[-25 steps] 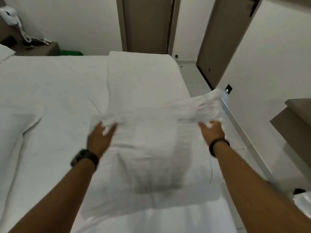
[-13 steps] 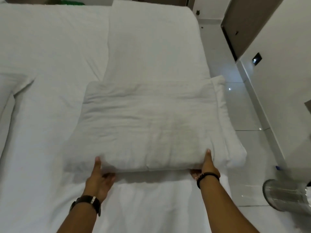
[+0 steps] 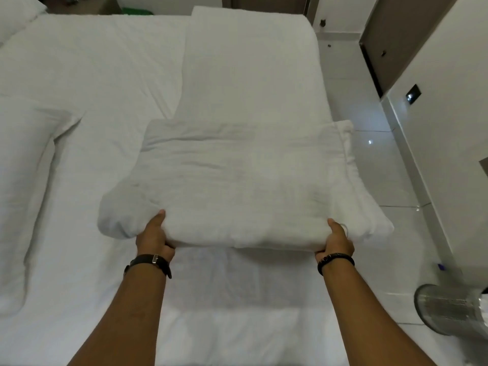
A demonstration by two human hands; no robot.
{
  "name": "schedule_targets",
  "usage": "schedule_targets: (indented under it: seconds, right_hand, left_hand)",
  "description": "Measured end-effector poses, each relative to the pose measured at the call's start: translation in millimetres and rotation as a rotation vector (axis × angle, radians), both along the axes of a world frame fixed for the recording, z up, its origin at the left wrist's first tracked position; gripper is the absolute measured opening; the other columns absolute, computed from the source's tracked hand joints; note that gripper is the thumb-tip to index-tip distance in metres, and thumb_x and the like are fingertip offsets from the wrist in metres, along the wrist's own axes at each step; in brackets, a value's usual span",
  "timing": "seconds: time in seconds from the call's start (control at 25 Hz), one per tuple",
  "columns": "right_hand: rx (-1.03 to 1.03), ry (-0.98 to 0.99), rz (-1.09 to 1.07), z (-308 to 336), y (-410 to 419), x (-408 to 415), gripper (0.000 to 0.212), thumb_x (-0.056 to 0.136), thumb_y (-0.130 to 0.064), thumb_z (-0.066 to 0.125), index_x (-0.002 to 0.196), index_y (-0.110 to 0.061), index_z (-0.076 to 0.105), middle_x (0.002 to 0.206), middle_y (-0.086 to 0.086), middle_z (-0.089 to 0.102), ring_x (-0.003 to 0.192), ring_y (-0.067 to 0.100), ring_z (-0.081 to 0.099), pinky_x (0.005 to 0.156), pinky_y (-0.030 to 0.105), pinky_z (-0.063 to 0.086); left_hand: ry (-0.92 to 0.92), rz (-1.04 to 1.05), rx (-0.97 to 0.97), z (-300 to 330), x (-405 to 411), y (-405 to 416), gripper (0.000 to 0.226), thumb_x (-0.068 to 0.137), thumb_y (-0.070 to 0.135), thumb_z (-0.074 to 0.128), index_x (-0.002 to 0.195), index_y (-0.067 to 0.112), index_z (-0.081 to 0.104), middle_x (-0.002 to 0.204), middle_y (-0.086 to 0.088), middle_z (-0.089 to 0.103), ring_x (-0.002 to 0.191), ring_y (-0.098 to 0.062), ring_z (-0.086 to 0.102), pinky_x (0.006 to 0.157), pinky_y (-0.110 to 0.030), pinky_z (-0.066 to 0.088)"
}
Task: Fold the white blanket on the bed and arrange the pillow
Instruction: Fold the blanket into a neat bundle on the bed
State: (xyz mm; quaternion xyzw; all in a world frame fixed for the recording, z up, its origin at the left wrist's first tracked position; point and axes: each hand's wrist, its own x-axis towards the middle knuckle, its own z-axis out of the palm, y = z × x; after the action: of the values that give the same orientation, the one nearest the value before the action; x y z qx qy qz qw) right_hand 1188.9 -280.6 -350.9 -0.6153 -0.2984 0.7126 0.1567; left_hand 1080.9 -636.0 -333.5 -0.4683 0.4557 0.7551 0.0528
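Note:
The white blanket [image 3: 237, 180] lies folded into a thick rectangular bundle across the right half of the bed [image 3: 79, 75]. Its near edge is raised off the sheet and casts a shadow below. My left hand [image 3: 154, 237] grips that near edge at the left, thumb on top, fingers underneath. My right hand [image 3: 336, 239] holds the same edge at the right in the same way. The bundle's right end hangs past the bed's side. A longer unfolded strip of the blanket [image 3: 250, 70] stretches away toward the bed's far end. A pillow corner [image 3: 15, 17] shows at the top left.
A shiny metal bin [image 3: 454, 310] stands on the glossy tiled floor [image 3: 369, 159] at the lower right. Brown doors [image 3: 390, 27] and a white wall with a dark socket [image 3: 412, 94] line the right side. A fold of white bedding [image 3: 23, 180] lies at the left.
Both hands brought the blanket's far edge toward me, doubling it over. They now grip the near edge and lift it slightly. The camera has tilted down.

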Motion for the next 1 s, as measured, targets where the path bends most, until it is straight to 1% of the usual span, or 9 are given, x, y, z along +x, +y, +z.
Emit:
schedule_targets:
  seconds: [0.12, 0.2, 0.36, 0.56, 0.68, 0.72, 0.76, 0.84, 1.0]
  right_hand:
    - [0.047, 0.029, 0.011, 28.8, 5.0, 16.3, 0.04, 0.077, -0.02, 0.078, 0.112, -0.017, 0.059, 0.117, 0.008, 0.065, 0.096, 0.031, 0.067, 0.088, 0.052, 0.056]
    - [0.068, 0.056, 0.007, 42.6, 1.1, 30.3, 0.041, 0.076, -0.019, 0.078, 0.113, -0.017, 0.059, 0.118, 0.009, 0.066, 0.097, 0.031, 0.068, 0.087, 0.053, 0.056]
    - [0.107, 0.108, 0.01, 58.7, -31.6, 63.4, 0.032, 0.074, -0.018, 0.08, 0.099, -0.021, 0.06, 0.114, 0.009, 0.068, 0.096, 0.032, 0.069, 0.087, 0.054, 0.056]
    - [0.089, 0.103, -0.008, 57.8, -105.3, 158.6, 0.036, 0.078, -0.016, 0.077, 0.11, -0.015, 0.061, 0.116, 0.011, 0.068, 0.099, 0.034, 0.067, 0.089, 0.053, 0.055]
    - [0.021, -0.103, -0.046, 42.2, -164.9, 254.3, 0.067, 0.067, -0.024, 0.083, 0.126, -0.007, 0.056, 0.119, 0.015, 0.065, 0.099, 0.036, 0.066, 0.087, 0.052, 0.055]
    - [0.021, -0.171, -0.057, 41.5, -184.7, 283.2, 0.074, 0.063, -0.027, 0.084, 0.128, -0.006, 0.055, 0.119, 0.014, 0.064, 0.098, 0.034, 0.065, 0.086, 0.051, 0.056]
    - [0.026, -0.22, -0.059, 44.1, -199.7, 302.2, 0.072, 0.064, -0.027, 0.084, 0.127, -0.005, 0.057, 0.119, 0.014, 0.064, 0.096, 0.033, 0.064, 0.085, 0.049, 0.055]
    - [0.043, -0.263, -0.053, 59.1, -213.8, 315.8, 0.06, 0.069, -0.024, 0.081, 0.121, -0.004, 0.06, 0.117, 0.013, 0.064, 0.093, 0.032, 0.063, 0.084, 0.046, 0.055]
    - [0.147, -0.157, -0.161, 108.0, -207.8, 280.1, 0.065, 0.064, -0.029, 0.079, 0.122, -0.01, 0.057, 0.116, 0.006, 0.063, 0.092, 0.028, 0.063, 0.078, 0.039, 0.055]
  left_hand:
    - [0.039, -0.027, -0.073, 28.5, 20.5, 3.4, 0.069, 0.07, 0.026, 0.084, 0.133, 0.021, 0.055, 0.125, -0.003, 0.065, 0.107, -0.029, 0.064, 0.09, -0.053, 0.054]
    - [0.053, -0.062, -0.11, 44.9, 35.3, 1.3, 0.068, 0.074, 0.024, 0.082, 0.135, 0.02, 0.052, 0.127, -0.002, 0.063, 0.109, -0.028, 0.063, 0.089, -0.051, 0.055]
    - [0.087, -0.074, -0.106, 60.3, 75.4, -26.5, 0.063, 0.079, 0.022, 0.078, 0.135, 0.024, 0.051, 0.13, -0.002, 0.062, 0.111, -0.027, 0.062, 0.089, -0.05, 0.054]
    - [0.062, -0.075, -0.08, 59.3, 167.2, -99.1, 0.067, 0.079, 0.022, 0.078, 0.139, 0.02, 0.048, 0.128, -0.003, 0.06, 0.112, -0.029, 0.06, 0.095, -0.054, 0.051]
    - [-0.08, -0.034, -0.106, 43.9, 260.6, -148.2, 0.068, 0.077, 0.022, 0.08, 0.138, 0.013, 0.051, 0.129, -0.004, 0.06, 0.111, -0.029, 0.06, 0.097, -0.05, 0.05]
    - [-0.116, -0.026, -0.115, 41.9, 291.4, -163.0, 0.068, 0.077, 0.022, 0.08, 0.138, 0.011, 0.051, 0.13, -0.005, 0.059, 0.113, -0.029, 0.06, 0.098, -0.049, 0.049]
    - [-0.154, -0.006, -0.135, 42.3, 314.1, -173.2, 0.066, 0.078, 0.021, 0.079, 0.137, 0.009, 0.051, 0.13, -0.007, 0.059, 0.114, -0.03, 0.06, 0.1, -0.048, 0.048]
    - [-0.191, 0.033, -0.142, 45.0, 333.1, -184.3, 0.064, 0.078, 0.019, 0.079, 0.136, 0.007, 0.052, 0.13, -0.009, 0.059, 0.115, -0.031, 0.06, 0.1, -0.046, 0.048]
    - [-0.086, 0.079, -0.085, 75.8, 295.8, -179.7, 0.071, 0.068, 0.029, 0.082, 0.132, 0.015, 0.055, 0.122, -0.004, 0.064, 0.107, -0.027, 0.065, 0.094, -0.048, 0.053]
